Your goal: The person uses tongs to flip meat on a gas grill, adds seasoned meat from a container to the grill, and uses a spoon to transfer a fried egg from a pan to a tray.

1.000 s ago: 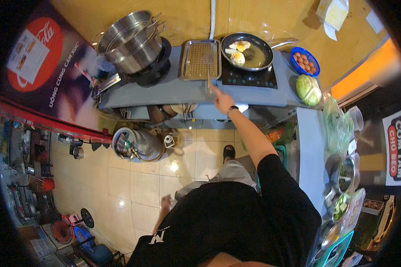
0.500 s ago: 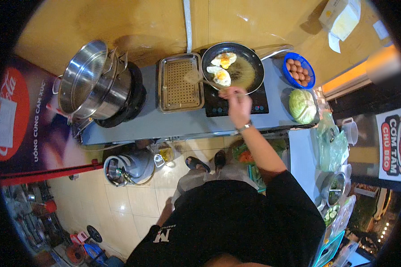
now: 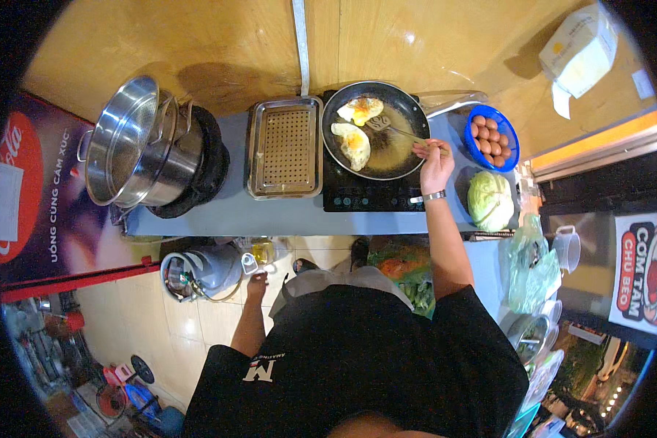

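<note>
My right hand (image 3: pixel 436 169) is closed round the handle of a slotted metal spatula (image 3: pixel 379 123) at the pan's right rim. The spatula's head rests over the oily middle of a black frying pan (image 3: pixel 409 162). Along the pan's left side lie two fried eggs, an upper one (image 3: pixel 360 111) and a lower one (image 3: pixel 352 146), both with orange yolk showing. The spatula's tip is close to the upper egg. Under the pan is a black cooktop (image 3: pixel 372 198). My left hand (image 3: pixel 255 285) hangs low at my side, fingers loosely apart and seemingly holding nothing.
Left of the pan sits a perforated metal tray (image 3: pixel 285 146), then steel pots (image 3: pixel 124 153) on a black burner. At right are a blue basket (image 3: pixel 515 150) of brown eggs and a cabbage (image 3: pixel 490 202). A gas cylinder (image 3: pixel 208 270) and oil bottle (image 3: pixel 262 251) stand below the counter.
My right hand has moved right, drawing the spatula from over the tray and pan's near rim into the pan's middle. The lower egg sits slightly differently. My left hand has swung forward into fuller view.
</note>
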`<state>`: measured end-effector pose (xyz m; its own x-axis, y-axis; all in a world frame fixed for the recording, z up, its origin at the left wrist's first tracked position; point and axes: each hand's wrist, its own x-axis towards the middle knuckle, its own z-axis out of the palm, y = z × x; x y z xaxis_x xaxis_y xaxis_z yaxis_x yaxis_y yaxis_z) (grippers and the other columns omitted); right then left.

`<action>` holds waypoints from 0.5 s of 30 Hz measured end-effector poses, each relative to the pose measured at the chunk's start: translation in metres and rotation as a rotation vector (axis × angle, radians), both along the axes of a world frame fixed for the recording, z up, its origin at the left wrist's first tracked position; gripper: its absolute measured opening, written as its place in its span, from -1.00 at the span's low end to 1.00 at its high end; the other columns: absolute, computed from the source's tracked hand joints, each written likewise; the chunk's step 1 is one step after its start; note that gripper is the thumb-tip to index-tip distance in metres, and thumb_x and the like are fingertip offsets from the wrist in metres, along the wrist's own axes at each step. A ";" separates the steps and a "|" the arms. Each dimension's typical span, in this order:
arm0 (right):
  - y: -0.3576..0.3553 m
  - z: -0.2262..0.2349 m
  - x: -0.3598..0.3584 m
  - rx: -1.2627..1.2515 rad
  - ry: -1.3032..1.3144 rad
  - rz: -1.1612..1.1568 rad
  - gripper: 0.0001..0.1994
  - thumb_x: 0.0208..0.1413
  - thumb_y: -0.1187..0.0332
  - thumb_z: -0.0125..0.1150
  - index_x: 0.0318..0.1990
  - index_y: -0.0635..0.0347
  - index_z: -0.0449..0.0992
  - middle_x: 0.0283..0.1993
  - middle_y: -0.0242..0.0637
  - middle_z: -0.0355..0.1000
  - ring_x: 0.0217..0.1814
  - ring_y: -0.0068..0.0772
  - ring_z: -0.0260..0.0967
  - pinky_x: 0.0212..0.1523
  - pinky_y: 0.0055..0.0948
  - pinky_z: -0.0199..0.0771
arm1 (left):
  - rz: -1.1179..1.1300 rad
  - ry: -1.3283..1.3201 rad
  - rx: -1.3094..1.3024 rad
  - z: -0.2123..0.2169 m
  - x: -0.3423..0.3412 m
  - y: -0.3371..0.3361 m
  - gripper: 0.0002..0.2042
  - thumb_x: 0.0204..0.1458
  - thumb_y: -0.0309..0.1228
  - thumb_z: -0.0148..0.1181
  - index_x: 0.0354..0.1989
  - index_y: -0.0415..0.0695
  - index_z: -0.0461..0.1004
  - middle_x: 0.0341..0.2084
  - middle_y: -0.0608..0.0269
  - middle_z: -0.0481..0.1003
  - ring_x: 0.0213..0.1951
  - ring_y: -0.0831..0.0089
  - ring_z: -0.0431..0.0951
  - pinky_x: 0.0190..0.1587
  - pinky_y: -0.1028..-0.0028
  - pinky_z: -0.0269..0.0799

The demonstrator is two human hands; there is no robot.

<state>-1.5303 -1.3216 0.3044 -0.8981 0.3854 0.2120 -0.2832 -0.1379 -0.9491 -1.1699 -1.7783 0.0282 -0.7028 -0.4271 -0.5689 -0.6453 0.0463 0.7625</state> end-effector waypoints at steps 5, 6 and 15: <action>-0.017 0.005 -0.015 0.084 0.030 0.078 -0.89 0.21 0.43 -0.05 -0.29 0.29 0.35 -0.43 -0.29 0.42 -0.41 -0.50 0.43 -0.37 -0.54 0.45 | -0.329 -0.396 -0.234 -0.026 0.099 0.024 -0.57 0.04 -0.02 -0.01 -0.11 -0.12 0.45 -0.31 0.09 0.55 -0.25 0.19 0.55 -0.17 0.30 0.45; -0.016 0.003 -0.017 0.109 0.024 0.094 -0.89 0.21 0.43 -0.05 -0.29 0.29 0.35 -0.43 -0.29 0.43 -0.41 -0.50 0.44 -0.37 -0.54 0.45 | -0.370 -0.324 -0.021 -0.023 0.119 0.020 -0.59 0.07 -0.05 -0.09 -0.07 -0.06 0.45 -0.26 0.07 0.54 -0.20 0.17 0.54 -0.13 0.28 0.43; -0.022 0.008 -0.022 0.098 0.070 0.154 -0.90 0.20 0.44 -0.05 -0.32 0.28 0.34 -0.37 -0.23 0.44 -0.34 -0.38 0.49 -0.33 -0.48 0.48 | -0.309 -0.493 -0.061 -0.036 0.133 0.060 -0.56 0.09 -0.05 -0.07 -0.08 -0.16 0.45 -0.22 0.06 0.53 -0.17 0.23 0.53 -0.13 0.32 0.42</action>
